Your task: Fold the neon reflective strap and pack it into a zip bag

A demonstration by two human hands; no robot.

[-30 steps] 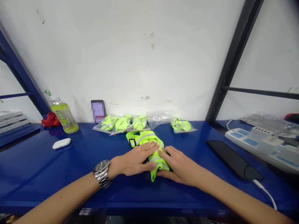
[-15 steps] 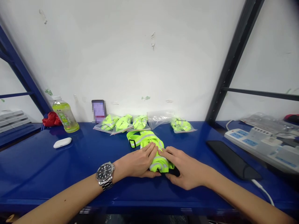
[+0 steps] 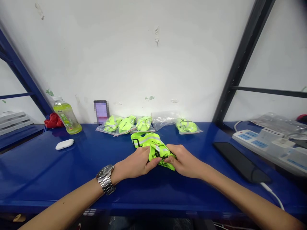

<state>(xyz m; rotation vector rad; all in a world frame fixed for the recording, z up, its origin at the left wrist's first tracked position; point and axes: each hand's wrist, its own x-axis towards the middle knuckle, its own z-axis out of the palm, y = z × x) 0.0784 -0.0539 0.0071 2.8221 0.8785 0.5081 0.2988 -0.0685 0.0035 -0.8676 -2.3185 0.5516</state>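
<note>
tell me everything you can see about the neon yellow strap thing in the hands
The reflective strap is fluorescent yellow-green webbing with grey reflective stripes and a black buckle part. It looks like soft woven fabric, bunched and partly folded. The near end is gathered between the left hand and right hand, both gripping it just above the blue table; the far end lies loose on the tabletop, in front of the bagged ones.

Bagged vests [image 3: 127,124] crowd back wall; black phone [image 3: 241,161] blocks right; earbud case [image 3: 64,144] left; front shelf [image 3: 48,179] bare.
</note>
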